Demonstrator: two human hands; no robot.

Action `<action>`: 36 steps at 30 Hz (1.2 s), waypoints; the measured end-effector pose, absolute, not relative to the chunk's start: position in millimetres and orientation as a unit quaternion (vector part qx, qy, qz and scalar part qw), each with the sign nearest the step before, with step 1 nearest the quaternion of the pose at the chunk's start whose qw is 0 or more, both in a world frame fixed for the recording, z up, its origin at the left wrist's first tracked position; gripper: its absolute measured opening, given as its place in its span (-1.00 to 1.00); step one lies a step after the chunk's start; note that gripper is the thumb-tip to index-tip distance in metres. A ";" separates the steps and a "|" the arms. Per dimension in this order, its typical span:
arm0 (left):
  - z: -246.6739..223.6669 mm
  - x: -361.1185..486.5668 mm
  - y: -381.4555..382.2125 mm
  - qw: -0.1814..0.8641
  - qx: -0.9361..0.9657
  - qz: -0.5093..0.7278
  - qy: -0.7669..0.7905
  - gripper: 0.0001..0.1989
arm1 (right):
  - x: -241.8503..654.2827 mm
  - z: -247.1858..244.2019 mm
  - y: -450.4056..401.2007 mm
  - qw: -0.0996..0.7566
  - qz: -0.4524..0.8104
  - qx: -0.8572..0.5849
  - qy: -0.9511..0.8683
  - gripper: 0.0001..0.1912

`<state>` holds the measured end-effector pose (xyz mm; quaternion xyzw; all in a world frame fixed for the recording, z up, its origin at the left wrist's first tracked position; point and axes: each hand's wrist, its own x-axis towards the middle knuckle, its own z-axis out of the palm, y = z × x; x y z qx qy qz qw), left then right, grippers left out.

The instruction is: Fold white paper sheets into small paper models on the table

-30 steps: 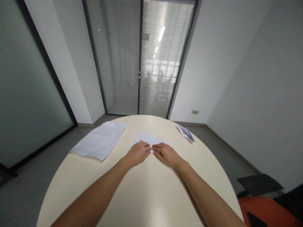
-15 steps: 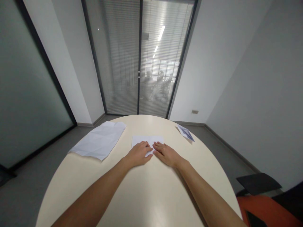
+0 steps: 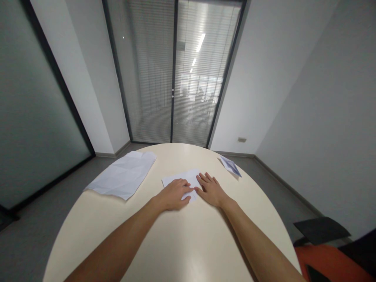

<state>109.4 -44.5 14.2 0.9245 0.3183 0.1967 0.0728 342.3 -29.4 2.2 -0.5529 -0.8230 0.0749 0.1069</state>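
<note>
A white sheet of paper [image 3: 192,174] lies flat on the table in front of me, turned slightly, its near part covered by my hands. On its left side rests my left hand [image 3: 176,194], fingers stretched out over the paper with the thumb apart. My right hand [image 3: 212,190] lies flat across the paper's right edge, its fingers spread. The two hands are close together, fingertips of the left near the right thumb. Whether the paper has folds under the hands is hidden.
The round cream table [image 3: 164,250] fills the lower view. A large creased white sheet [image 3: 125,174] lies at its left edge, and a folded paper piece [image 3: 230,166] sits at the right edge. An orange and black chair [image 3: 331,258] stands at the lower right.
The paper has turned, its right side now farther from me and its left side nearer. My right hand has shifted slightly right with its fingers wider apart; the left moved slightly nearer.
</note>
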 end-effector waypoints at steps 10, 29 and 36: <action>8.9 106.2 -38.2 0.037 0.909 0.181 0.374 -0.64 | 342.0 8.4 -29.4 0.156 0.064 -0.439 -0.882 -0.53; -4.2 97.7 -30.3 0.087 0.918 0.154 0.355 -0.50 | 337.3 16.8 -32.2 0.238 0.072 -0.384 -0.889 -0.73; 5.5 101.5 -37.6 0.116 0.928 0.158 0.318 -0.51 | 344.4 1.7 -23.6 0.247 0.077 -0.373 -0.891 -0.69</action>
